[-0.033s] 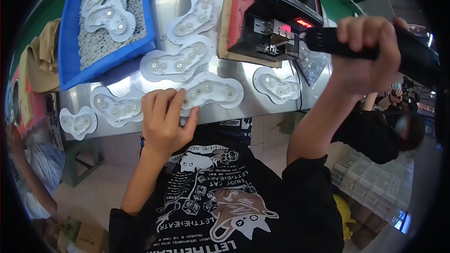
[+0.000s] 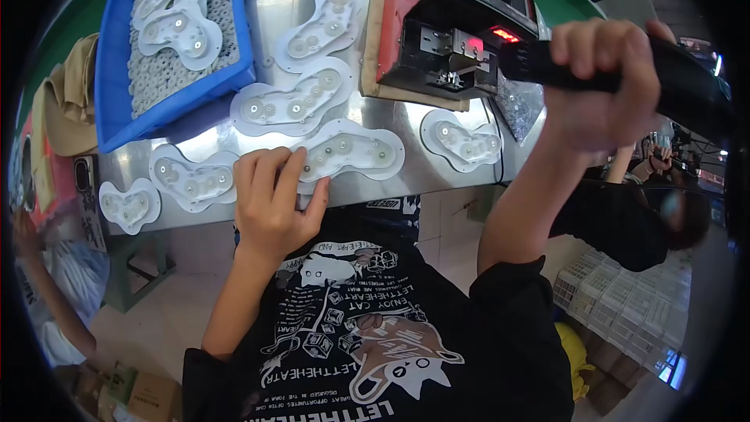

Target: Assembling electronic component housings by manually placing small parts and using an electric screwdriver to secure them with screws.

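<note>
My left hand (image 2: pixel 275 194) lies over the left end of a lobed white plastic gear case (image 2: pixel 355 148) at the table's near edge. Its fingers and thumb hold that end and hide part of it. Small round gears and metal pins show inside the case. Raised on the right, my right hand (image 2: pixel 605 82) is wrapped round a thick black electric screwdriver (image 2: pixel 539 61). The tool's front end points left, close to the metal outlet of a red and black screw feeder (image 2: pixel 469 51) with a lit red display. Whether the bit touches the outlet I cannot tell.
Several similar gear cases (image 2: pixel 291 98) lie on the metal table (image 2: pixel 383 113). At the back left, a blue bin (image 2: pixel 173 109) holds many small grey-white parts with cases on top. A clear bag (image 2: pixel 518 109) and black cable lie right of the feeder. Other people are at both sides.
My right hand and the screwdriver have shifted slightly left, toward the screw feeder. My left hand stays on the same gear case.
</note>
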Demonstrator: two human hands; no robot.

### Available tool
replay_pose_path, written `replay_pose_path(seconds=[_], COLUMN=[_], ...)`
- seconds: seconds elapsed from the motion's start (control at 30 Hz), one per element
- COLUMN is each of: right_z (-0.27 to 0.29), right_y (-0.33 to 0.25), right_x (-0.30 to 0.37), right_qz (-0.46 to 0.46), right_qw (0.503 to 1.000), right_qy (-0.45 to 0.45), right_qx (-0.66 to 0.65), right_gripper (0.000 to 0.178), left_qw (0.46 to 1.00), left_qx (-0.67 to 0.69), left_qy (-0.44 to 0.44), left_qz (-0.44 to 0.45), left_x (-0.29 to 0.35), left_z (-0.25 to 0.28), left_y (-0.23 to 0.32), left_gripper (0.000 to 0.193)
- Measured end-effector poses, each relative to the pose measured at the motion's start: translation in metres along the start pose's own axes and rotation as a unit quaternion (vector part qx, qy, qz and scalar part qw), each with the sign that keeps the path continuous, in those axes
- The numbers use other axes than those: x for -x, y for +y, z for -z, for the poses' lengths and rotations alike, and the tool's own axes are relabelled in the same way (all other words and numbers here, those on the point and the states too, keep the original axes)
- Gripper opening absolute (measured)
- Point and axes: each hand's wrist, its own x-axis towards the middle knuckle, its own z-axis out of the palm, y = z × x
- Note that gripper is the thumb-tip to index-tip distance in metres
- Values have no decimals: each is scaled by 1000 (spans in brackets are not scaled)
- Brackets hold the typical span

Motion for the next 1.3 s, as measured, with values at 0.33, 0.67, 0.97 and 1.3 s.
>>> replay_pose_path(seconds=[0.33, 0.67, 0.97, 1.3], right_z=[-39, -97, -105, -112], right_y=[5, 24, 38, 52], right_x=[61, 101, 114, 116], right_qz=[-140, -163, -151, -148], right_qw=[989, 976, 982, 969], right_qy=[-42, -142, -115, -186], right_qx=[-8, 36, -18, -72], right_gripper=[39, 44, 36, 29], left_qw=[999, 999, 999, 999], left_qx=[3, 1, 9, 21], left_qy=[19, 46, 44, 43], left_qz=[27, 13, 11, 25], left_x=[-3, 2, 5, 1], left_z=[-10, -10, -12, -2], left_y=[5, -3, -4, -4], left_gripper=[44, 42, 40, 34])
